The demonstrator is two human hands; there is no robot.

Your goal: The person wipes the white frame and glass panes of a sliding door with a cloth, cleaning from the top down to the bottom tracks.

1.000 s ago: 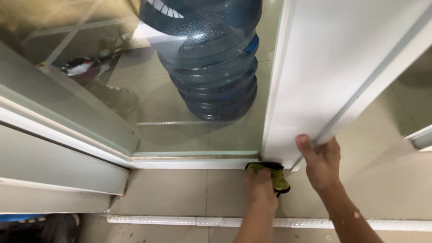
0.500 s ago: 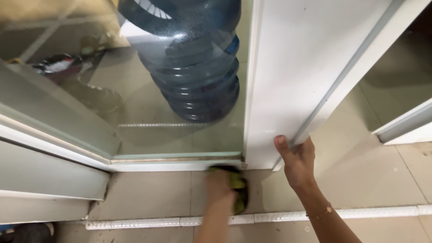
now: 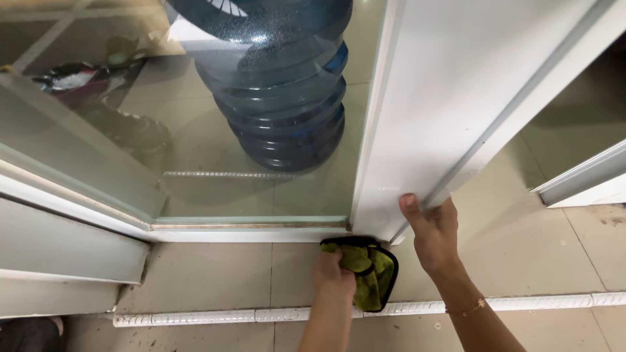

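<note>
Left hand point(image 3: 334, 272) is gripping a crumpled yellow-green microfibre cloth with black edging point(image 3: 366, 272), fingers closed over it, pressing it on the tiled floor just near the white door frame's point(image 3: 417, 130) base. Right hand point(image 3: 432, 229) is clasping the frame edge just right.

Arms: showing bare, no sleeves
Right wrist: wearing a thin gold bracelet point(image 3: 471, 307) with a small star charm
</note>
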